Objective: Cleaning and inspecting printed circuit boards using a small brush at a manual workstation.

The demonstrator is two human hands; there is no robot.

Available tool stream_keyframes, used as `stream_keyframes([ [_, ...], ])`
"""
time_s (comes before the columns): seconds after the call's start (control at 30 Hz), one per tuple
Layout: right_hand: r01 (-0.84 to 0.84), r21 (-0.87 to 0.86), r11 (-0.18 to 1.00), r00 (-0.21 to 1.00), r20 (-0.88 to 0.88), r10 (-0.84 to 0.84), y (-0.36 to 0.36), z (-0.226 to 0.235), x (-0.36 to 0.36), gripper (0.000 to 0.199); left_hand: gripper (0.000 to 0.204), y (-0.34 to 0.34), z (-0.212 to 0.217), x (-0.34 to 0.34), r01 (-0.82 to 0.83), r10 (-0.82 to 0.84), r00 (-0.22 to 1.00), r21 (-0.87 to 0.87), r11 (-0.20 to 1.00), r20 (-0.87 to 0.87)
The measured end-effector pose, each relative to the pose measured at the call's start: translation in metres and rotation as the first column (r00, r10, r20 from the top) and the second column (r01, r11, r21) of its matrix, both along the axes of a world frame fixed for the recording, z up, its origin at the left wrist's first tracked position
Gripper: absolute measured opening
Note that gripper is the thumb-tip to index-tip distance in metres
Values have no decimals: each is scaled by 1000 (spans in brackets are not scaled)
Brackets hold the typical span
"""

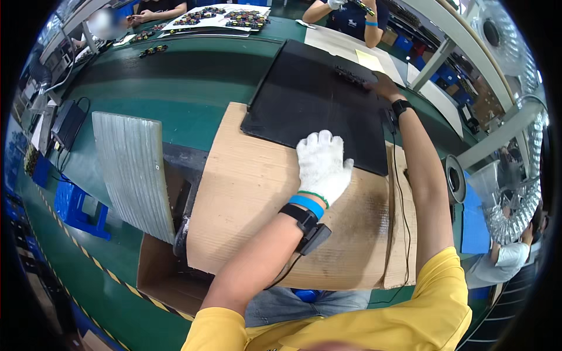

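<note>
My left hand (321,164), in a white knit glove, rests flat on the near edge of a large black tray (304,99), fingers spread, holding nothing. That tray lies half on a brown cardboard sheet (252,199) and half on the green workbench (193,88). My bare right hand (383,86) reaches far forward to the tray's far right corner and touches a small row of dark parts (351,75) there. Whether its fingers grip the parts I cannot tell. Both wrists carry black bands with cables.
A ribbed grey panel (133,169) stands at the left beside an open cardboard box (161,275). Other people's hands work at the bench's far side near white sheets with small coloured parts (219,17). Blue stool (79,207) at left, fans at right.
</note>
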State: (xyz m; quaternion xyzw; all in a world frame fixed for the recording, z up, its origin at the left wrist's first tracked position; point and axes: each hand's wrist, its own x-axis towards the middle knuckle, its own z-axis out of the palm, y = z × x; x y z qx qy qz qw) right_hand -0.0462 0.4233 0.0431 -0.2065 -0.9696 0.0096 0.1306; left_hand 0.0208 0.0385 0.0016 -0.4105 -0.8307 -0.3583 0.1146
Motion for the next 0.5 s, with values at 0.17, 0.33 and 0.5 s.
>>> stream_keyframes([
  [0.17, -59, -332, 942, 996, -79, 34, -110, 79, 66, 78, 27, 0, -1, -2, -1, 1, 999, 17, 1000, 40],
  [0.33, -257, -512, 819, 933, -354, 72, -168, 66, 151, 61, 29, 4, -1, -1, 16, -16, 1000, 78, 997, -2],
  [0.5, -361, -705, 611, 865, -498, -63, -198, 3, 210, 50, 30, 3, 7, 5, 162, -190, 965, 158, 974, 180],
])
